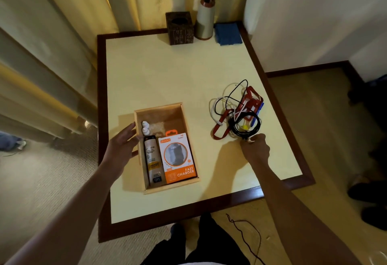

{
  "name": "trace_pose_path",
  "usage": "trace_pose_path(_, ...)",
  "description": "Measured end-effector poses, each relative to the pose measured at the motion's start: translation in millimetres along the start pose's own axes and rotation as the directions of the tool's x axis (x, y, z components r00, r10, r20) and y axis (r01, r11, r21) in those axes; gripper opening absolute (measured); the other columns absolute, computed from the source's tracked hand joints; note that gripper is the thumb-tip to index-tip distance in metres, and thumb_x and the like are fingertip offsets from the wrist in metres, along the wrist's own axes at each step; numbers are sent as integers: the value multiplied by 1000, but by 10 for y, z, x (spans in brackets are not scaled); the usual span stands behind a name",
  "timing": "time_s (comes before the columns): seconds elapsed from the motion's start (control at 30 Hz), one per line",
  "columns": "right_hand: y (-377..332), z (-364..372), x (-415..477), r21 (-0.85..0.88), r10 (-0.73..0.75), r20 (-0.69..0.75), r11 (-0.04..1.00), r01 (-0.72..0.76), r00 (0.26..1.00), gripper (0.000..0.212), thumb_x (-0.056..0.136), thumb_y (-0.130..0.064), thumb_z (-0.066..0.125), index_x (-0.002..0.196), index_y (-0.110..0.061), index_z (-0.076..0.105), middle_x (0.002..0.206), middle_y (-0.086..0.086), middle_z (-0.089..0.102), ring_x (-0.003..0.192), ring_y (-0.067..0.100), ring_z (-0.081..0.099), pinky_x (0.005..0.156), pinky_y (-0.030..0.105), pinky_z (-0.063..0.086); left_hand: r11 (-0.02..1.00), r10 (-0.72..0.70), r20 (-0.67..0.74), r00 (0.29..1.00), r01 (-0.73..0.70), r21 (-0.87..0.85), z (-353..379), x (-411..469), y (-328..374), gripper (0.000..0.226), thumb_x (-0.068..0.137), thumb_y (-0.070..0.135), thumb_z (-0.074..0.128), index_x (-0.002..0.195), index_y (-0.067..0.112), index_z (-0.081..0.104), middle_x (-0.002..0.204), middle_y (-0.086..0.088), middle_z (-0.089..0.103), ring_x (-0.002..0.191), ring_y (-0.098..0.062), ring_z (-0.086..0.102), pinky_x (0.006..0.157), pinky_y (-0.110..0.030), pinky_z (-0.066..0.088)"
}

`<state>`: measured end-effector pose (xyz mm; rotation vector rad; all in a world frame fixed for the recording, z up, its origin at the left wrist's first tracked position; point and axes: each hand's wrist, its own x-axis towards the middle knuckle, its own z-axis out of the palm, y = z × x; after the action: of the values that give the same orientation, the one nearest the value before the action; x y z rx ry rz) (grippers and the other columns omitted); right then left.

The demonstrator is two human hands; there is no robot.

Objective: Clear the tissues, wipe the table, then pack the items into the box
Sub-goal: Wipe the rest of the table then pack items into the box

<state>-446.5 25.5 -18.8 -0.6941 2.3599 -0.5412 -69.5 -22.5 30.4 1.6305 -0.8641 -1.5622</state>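
A wooden box [161,109] sits on the cream table [159,72]. Inside it lie an orange fast charger pack [178,158], a cream tube [152,160] and two small white bottles [145,128]. My left hand [121,145] rests with straight fingers against the box's left wall. To the right lies a tangle of black and white cables [240,116] with a red lanyard and card holder [251,101]. My right hand [254,149] reaches the near edge of that pile and pinches the coiled black cable.
At the table's far edge stand a dark tissue box [180,28], a grey cone with a brown top [205,17] and a folded blue cloth [228,34]. Curtains hang left and behind. A thin cord [247,239] trails on the floor by my legs.
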Motion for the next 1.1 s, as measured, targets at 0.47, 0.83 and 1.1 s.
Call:
trace_pose_path(0.47, 109, -220, -346, 403, 203, 445, 824, -398, 872, 20, 98, -14, 62, 87, 3, 64, 76, 16, 63, 65, 23, 58, 59, 30, 54, 1000, 8, 29, 1000, -8, -25, -20, -20, 1, 39, 100, 10, 63, 117, 45, 64, 113, 14, 76, 108, -9, 67, 84, -41, 52)
trace_pose_path(0.83, -363, -227, -759, 569, -111, 699, 685, -455, 706, 13, 96, -6, 58, 101, -1, 69, 84, 13, 67, 72, 22, 64, 68, 30, 57, 999, 24, 47, 999, -23, -29, -88, 13, -68, 46, 102, 10, 61, 145, 27, 57, 130, 4, 71, 117, -17, 67, 83, -40, 54)
trace_pose_path(1.1, -1211, -146, -999, 593, -492, 583, 801, 74, 646, 21, 91, 5, 67, 105, -10, 65, 104, 18, 72, 104, 28, 72, 93, 37, 59, 1000, 17, 17, 1000, -17, -20, -51, 51, -90, 39, 102, 13, 62, 122, 46, 64, 124, 13, 73, 119, -18, 66, 99, -50, 51)
